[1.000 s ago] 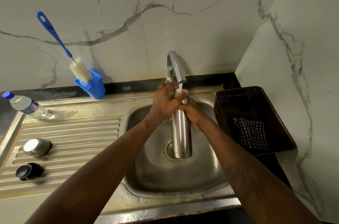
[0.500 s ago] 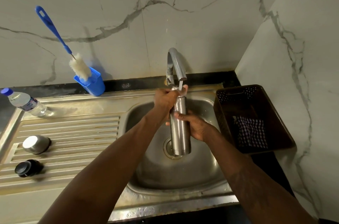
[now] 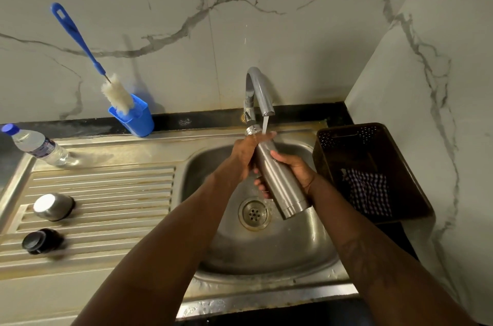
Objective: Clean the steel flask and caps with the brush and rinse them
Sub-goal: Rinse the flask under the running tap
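Both grips clamped on tilted steel flask [image 3: 286,192], left hand [image 3: 244,157] at neck, right hand [image 3: 296,171] midway

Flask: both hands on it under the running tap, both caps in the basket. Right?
No. Head view: steel cap and black cap sit on the draining board, not the basket. Left hand and right hand do hold the flask under the tap.
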Demonstrator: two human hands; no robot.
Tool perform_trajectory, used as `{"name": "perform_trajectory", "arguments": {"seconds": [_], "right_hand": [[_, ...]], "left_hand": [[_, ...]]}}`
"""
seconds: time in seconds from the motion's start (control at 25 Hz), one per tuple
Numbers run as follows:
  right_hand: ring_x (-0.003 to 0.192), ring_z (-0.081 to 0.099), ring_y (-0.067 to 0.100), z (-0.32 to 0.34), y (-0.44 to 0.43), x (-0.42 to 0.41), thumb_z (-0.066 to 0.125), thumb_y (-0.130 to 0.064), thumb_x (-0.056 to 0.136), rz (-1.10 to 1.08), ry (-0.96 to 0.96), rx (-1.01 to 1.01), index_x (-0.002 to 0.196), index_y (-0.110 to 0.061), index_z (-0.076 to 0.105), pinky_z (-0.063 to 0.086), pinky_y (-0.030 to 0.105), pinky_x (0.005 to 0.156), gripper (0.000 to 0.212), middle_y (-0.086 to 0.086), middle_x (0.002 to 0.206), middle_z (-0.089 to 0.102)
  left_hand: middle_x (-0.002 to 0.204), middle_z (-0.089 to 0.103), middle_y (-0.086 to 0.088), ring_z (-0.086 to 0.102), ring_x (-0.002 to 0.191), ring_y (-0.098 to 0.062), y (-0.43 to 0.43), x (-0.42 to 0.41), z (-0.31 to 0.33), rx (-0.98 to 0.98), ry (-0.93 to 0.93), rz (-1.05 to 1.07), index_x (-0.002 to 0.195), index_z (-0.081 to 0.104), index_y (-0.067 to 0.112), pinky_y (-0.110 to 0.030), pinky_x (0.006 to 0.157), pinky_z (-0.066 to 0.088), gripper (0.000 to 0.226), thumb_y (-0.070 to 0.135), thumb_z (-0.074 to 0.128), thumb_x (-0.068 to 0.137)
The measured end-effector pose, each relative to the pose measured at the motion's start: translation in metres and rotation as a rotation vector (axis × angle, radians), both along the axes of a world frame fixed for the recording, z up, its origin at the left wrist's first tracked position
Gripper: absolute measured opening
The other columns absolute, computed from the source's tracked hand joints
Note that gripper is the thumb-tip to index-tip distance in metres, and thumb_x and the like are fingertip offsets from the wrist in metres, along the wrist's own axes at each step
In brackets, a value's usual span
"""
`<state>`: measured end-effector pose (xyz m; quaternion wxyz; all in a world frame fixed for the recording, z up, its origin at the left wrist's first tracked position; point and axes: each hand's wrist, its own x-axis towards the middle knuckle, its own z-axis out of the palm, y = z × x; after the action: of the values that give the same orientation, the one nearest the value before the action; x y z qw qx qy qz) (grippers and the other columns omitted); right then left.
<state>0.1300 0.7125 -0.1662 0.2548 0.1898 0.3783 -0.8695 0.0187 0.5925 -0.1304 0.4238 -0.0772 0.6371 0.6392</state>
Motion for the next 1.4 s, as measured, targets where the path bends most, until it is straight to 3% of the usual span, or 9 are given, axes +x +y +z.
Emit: {"name": "perform_trajectory", "arguments": {"seconds": [0.16,0.28,0.36,0.52,0.8,0.92,1.04,1.32,1.4], "right_hand": [[0.095,0.069,0.026,0.034,0.0,-0.021,0.077,-0.071,0.075,0.161,-0.063,0.669,0.124,-0.008,0.066,0.058,0.046,0.093,0.08,0.016,0.117,0.071],[0.122,0.06,0.022,0.044,-0.004,-0.024,0.081,-0.074,0.065,0.195,-0.064,1.302,0.149,-0.02,0.049,0.05,0.036,0.098,0.105,0.007,0.147,0.056],[0.12,0.06,0.019,0.033,-0.01,-0.021,0.087,-0.069,0.061,0.018,0.066,1.319,0.141,-0.022,0.058,0.053,0.03,0.093,0.098,0.0,0.138,0.061],[0.091,0.071,0.019,0.017,-0.021,-0.032,0.077,-0.025,0.091,-0.576,0.28,1.115,0.097,-0.017,0.078,0.06,0.041,0.08,0.01,0.003,0.094,0.077],[0.111,0.061,0.012,0.032,-0.04,-0.047,0.068,-0.049,0.093,-0.346,0.473,1.464,0.113,-0.033,0.071,0.059,0.043,0.09,0.025,-0.007,0.122,0.065],[0.101,0.064,0.022,0.046,-0.038,-0.051,0.051,-0.065,0.098,-0.159,0.067,1.481,0.131,-0.025,0.058,0.063,0.044,0.078,0.053,0.005,0.125,0.064],[0.093,0.066,0.027,0.074,-0.024,-0.066,0.058,-0.069,0.092,0.064,-0.241,1.301,0.136,-0.02,0.056,0.063,0.041,0.076,0.065,0.009,0.116,0.059],[0.089,0.071,0.003,0.068,-0.06,-0.067,0.088,-0.037,0.081,-0.726,0.321,1.019,0.101,-0.02,0.073,0.056,0.016,0.069,0.03,-0.008,0.098,0.073],[0.1,0.067,0.0,0.053,-0.069,-0.054,0.093,-0.039,0.071,-0.662,0.365,0.981,0.116,-0.037,0.062,0.058,0.018,0.08,0.055,-0.014,0.111,0.068]], "left_hand": [[0.101,0.074,-0.01,0.074,0.086,-0.028,0.008,0.003,-0.004,-0.096,0.005,0.469,0.104,0.064,0.016,-0.046,0.083,0.064,0.037,0.032,0.086,0.08],[0.11,0.069,-0.01,0.07,0.092,-0.03,-0.007,-0.009,-0.007,-0.088,-0.101,0.719,0.127,0.056,0.016,-0.045,0.087,0.062,0.07,0.044,0.09,0.073],[0.113,0.066,-0.011,0.068,0.096,-0.031,-0.017,-0.018,-0.005,-0.099,-0.192,0.769,0.137,0.05,0.016,-0.045,0.092,0.059,0.085,0.053,0.088,0.072],[0.105,0.065,-0.013,0.071,0.088,-0.03,-0.029,-0.02,-0.011,-0.004,-0.409,0.853,0.126,0.054,0.011,-0.044,0.086,0.063,0.063,0.049,0.082,0.083],[0.109,0.068,-0.025,0.072,0.091,-0.042,-0.03,0.002,-0.042,0.069,-0.69,0.817,0.137,0.054,0.004,-0.054,0.063,0.062,0.068,0.054,0.071,0.093],[0.11,0.069,-0.024,0.073,0.088,-0.04,-0.032,0.008,-0.055,0.021,-0.676,0.768,0.135,0.057,0.006,-0.046,0.042,0.056,0.069,0.053,0.075,0.089],[0.108,0.07,-0.025,0.073,0.09,-0.039,-0.029,0.019,-0.059,0.066,-0.653,0.749,0.131,0.059,0.003,-0.044,0.055,0.063,0.069,0.055,0.073,0.089],[0.091,0.071,-0.022,0.073,0.08,-0.036,-0.003,0.016,-0.039,0.203,-0.745,0.827,0.112,0.063,-0.005,-0.043,0.081,0.065,0.059,0.052,0.049,0.103],[0.094,0.078,-0.016,0.077,0.083,-0.032,0.003,0.021,-0.036,0.293,-0.7,0.808,0.111,0.069,0.002,-0.041,0.077,0.064,0.059,0.054,0.043,0.104]]}}
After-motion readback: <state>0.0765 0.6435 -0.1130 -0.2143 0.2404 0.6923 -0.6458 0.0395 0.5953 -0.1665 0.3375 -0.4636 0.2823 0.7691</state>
